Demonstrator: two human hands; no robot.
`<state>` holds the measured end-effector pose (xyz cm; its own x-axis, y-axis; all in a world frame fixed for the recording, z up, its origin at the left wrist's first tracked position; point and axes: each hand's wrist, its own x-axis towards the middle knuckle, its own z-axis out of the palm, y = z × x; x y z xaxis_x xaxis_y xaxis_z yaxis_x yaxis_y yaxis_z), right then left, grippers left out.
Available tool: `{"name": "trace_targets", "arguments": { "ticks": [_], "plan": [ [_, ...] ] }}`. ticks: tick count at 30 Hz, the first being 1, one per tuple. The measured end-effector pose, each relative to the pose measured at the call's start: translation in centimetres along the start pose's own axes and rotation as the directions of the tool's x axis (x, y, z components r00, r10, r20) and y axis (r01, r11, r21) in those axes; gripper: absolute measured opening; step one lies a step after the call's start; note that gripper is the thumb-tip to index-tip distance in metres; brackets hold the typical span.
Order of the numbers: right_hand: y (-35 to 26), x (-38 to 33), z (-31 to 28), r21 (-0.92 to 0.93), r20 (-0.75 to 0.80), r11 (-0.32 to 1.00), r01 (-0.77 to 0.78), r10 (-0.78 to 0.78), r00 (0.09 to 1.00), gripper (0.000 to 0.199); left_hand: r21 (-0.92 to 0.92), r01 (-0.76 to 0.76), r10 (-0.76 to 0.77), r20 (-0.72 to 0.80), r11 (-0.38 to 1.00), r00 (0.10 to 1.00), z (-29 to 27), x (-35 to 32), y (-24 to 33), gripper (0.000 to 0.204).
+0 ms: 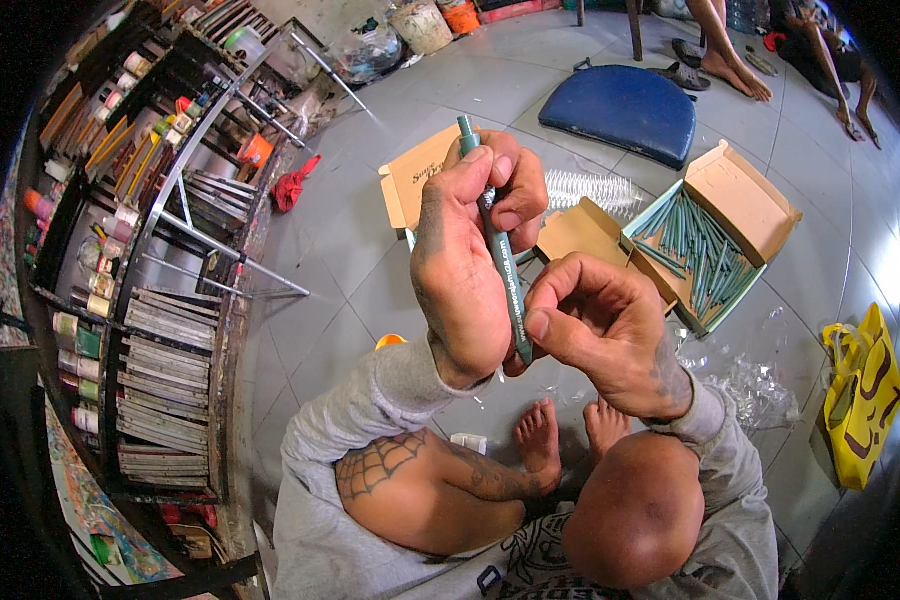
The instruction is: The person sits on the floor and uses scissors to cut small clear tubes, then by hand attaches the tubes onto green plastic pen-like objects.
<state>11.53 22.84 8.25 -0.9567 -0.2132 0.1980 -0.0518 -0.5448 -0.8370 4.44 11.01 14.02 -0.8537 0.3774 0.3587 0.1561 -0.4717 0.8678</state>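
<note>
In front of my chest I hold a dark green pen [503,265] nearly upright, its push button at the top and pale lettering along the barrel. My left hand [457,270] is closed round its upper part, thumb and fingers gripping below the button. The thumb and forefinger of my right hand [615,335] are pinched at the pen's lower end, partly hiding the tip. Beyond my right hand, many similar green pens [705,250] lie loosely in an open cardboard box [745,200]. Another open cardboard box [407,188] is partly hidden behind my left hand.
A shelf [215,400] with paint jars and stacked frames fills the left side, beside a metal-legged frame [232,255]. A blue cushion [620,115] lies ahead near another person's foot [740,75]. Clear wrapping [755,395] and a yellow bag [863,400] lie at right.
</note>
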Motion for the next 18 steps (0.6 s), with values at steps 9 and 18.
{"name": "trace_targets", "arguments": {
  "ticks": [9, 18],
  "plan": [
    [-0.39, -0.12, 0.12, -0.008, -0.004, 1.000, -0.001, 0.001, 1.000, 0.013, 0.017, -0.017, 0.017, -0.003, 1.000, 1.000, 0.04, -0.01, -0.14, 0.023],
    [-0.17, -0.13, 0.22, -0.027, -0.032, 0.999, 0.025, -0.026, 0.999, 0.014, -0.004, -0.024, 0.024, 0.004, 1.000, 1.000, 0.34, 0.01, 0.06, 0.022]
  ]
}}
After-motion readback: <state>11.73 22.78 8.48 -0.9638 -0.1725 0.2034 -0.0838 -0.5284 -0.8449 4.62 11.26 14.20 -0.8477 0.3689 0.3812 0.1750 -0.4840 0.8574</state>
